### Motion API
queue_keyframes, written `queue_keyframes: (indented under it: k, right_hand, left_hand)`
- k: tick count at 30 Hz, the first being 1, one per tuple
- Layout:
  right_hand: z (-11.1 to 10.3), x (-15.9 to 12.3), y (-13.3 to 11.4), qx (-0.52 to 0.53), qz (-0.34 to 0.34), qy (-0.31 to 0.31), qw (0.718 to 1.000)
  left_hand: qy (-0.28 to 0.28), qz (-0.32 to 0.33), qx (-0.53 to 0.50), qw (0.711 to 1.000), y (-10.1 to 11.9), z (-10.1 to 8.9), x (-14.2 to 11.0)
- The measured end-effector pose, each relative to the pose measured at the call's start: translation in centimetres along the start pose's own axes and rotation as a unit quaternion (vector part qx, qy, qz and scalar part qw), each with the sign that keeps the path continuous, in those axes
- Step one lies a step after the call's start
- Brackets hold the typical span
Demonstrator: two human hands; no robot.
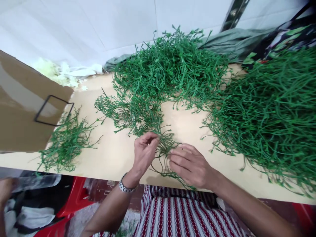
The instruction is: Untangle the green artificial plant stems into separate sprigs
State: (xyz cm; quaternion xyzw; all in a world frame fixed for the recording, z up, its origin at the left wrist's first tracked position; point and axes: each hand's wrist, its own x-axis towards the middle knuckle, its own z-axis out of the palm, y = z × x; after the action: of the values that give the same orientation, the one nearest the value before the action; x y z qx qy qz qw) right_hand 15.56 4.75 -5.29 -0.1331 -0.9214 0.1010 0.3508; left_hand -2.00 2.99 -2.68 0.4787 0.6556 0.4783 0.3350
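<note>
My left hand [144,153], with a metal watch at the wrist, pinches thin green plastic stems [165,144] near the table's front edge. My right hand [190,164] lies just to the right, its fingers curled onto the same small bunch of stems. The bunch trails from a large tangled heap of green stems [168,69] in the middle of the pale table [113,154].
A bigger pile of green stems [271,112] covers the right side. A small separate clump [65,141] lies at the left, next to a brown cardboard sheet [22,108]. White scraps [61,72] sit at the back left. Another person's hand [5,189] shows at the lower left.
</note>
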Motion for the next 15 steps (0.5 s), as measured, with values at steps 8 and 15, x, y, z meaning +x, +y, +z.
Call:
queue_keyframes:
  k: [8, 15]
  right_hand:
    - [-1.3, -0.6, -0.1, 0.117, 0.089, -0.051, 0.988]
    - [-4.6, 1.9, 0.4, 0.257, 0.181, 0.158, 0.936]
  left_hand:
    - [0.067, 0.131, 0.107, 0.983, 0.0, -0.4, 0.0]
    - [0.042, 0.244, 0.213, 0.945, -0.3, -0.6, -0.6]
